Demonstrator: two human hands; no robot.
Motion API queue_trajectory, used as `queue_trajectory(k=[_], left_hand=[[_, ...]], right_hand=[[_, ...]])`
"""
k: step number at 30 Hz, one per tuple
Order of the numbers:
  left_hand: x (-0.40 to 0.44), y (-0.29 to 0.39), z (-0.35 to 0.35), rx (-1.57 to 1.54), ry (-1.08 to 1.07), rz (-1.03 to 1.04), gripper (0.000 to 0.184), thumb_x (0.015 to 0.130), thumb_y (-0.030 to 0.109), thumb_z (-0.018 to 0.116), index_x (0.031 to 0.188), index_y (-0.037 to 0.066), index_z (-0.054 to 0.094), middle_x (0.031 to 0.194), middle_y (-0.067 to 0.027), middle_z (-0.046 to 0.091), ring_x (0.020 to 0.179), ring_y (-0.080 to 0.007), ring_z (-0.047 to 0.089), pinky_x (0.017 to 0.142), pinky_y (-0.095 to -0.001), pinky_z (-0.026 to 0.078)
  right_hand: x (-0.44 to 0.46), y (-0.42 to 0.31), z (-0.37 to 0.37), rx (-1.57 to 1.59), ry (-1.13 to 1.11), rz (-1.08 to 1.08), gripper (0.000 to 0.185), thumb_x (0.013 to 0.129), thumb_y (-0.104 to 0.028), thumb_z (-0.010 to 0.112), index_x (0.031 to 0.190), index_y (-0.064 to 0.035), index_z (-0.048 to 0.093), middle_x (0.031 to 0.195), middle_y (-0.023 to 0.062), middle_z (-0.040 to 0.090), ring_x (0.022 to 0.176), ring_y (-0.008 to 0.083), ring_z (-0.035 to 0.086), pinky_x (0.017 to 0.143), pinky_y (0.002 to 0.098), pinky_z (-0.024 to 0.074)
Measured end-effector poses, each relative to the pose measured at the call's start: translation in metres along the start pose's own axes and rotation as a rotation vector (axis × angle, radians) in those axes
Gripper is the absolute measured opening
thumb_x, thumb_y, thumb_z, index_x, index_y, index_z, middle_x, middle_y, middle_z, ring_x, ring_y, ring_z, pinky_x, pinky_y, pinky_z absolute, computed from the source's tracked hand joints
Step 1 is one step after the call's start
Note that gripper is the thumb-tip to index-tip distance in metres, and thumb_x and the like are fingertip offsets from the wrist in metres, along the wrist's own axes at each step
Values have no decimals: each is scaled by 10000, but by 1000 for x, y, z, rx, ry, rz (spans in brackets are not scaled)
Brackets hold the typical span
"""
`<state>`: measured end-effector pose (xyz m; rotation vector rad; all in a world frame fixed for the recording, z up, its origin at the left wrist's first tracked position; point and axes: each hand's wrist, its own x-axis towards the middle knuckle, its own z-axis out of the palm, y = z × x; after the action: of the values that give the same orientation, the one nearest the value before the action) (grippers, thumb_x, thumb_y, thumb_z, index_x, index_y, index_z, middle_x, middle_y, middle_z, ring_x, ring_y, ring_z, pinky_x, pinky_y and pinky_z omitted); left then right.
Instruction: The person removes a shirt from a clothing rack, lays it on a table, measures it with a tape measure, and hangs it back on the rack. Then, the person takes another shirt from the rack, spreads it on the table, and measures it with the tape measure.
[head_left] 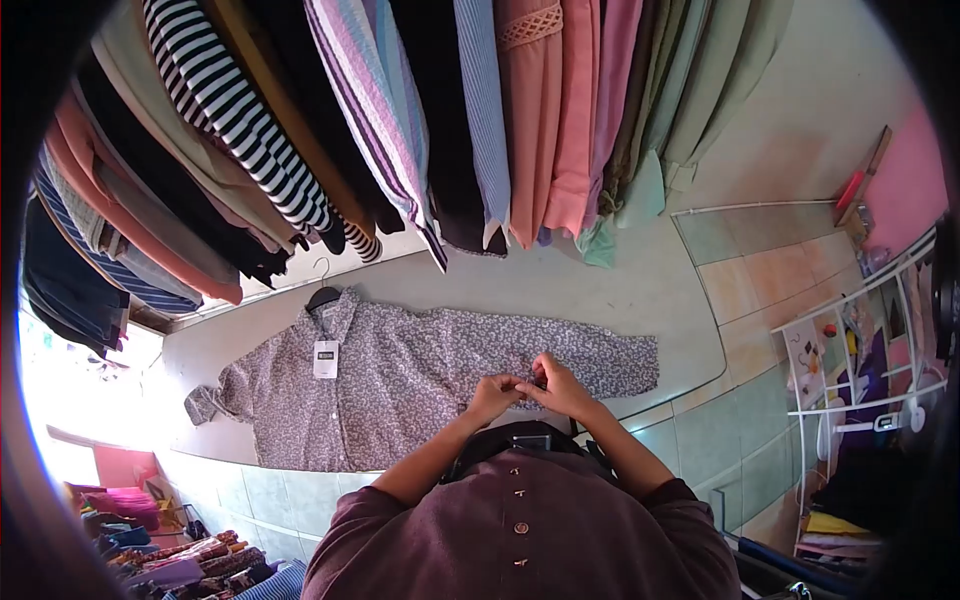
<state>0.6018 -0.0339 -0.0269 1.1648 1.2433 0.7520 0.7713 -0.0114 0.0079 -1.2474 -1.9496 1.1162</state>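
A grey long-sleeved shirt (390,345) with a small pale print lies spread flat, its collar toward the far left. One sleeve (610,355) stretches to the right. Inside the collar is a black hanger (322,297), and a white tag (326,360) hangs on the chest. My left hand (494,397) and my right hand (560,390) meet over the shirt's near edge, by the base of the right-side sleeve. Both are closed, fingertips pinched together and almost touching. Whatever sits between them is too small to make out.
The shirt rests on a pale tabletop (640,290) with rounded corners. Above it hangs a row of clothes (480,120). A white wire rack (850,405) stands at right on the tiled floor (740,450). Piled clothes (200,560) lie at lower left.
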Motion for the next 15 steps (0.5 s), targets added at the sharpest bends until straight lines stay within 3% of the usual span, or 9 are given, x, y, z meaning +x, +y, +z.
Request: queue_trajectory(k=[3,5,9,10,12,15], left_hand=[[4,30,-10,258,151,-96,144,751,133,642,865,49,668,698,-25,636,674,-64,572,617,-233,463],[17,33,-34,252,392,-72,126,732,152,663,816,59,680,704,-44,646,670,-90,589,615,-241,456],[50,3,-94,455,817,143,170,685,244,696,765,95,691,719,-88,646,637,-192,606,598,-297,457],[56,4,-100,455,808,140,170,685,244,696,765,95,691,719,-88,646,637,-192,606,598,-297,457],[68,6,-106,622,908,-63,210,668,274,698,774,94,690,730,-101,642,688,-235,616,631,-324,464],[76,2,-103,652,933,-84,239,662,283,695,777,74,684,713,-111,639,683,-254,615,631,-330,467]], right_hand=[[9,7,-6,82,-15,-26,356,743,-293,658,831,-2,472,781,152,540,681,281,535,606,371,430],[13,16,-26,10,16,29,318,740,-272,656,791,-5,490,778,146,545,674,285,537,602,371,430],[9,52,-69,-178,183,142,247,720,-225,657,729,-17,525,747,135,550,657,295,545,589,369,434],[7,57,-77,-202,213,168,236,715,-216,657,733,-22,525,738,135,546,662,298,549,589,373,435],[6,62,-83,-228,246,204,226,709,-207,658,737,-27,525,729,135,541,667,302,552,589,377,436],[5,68,-85,-268,245,228,226,703,-226,657,747,-41,534,737,134,538,673,308,553,598,386,441]])
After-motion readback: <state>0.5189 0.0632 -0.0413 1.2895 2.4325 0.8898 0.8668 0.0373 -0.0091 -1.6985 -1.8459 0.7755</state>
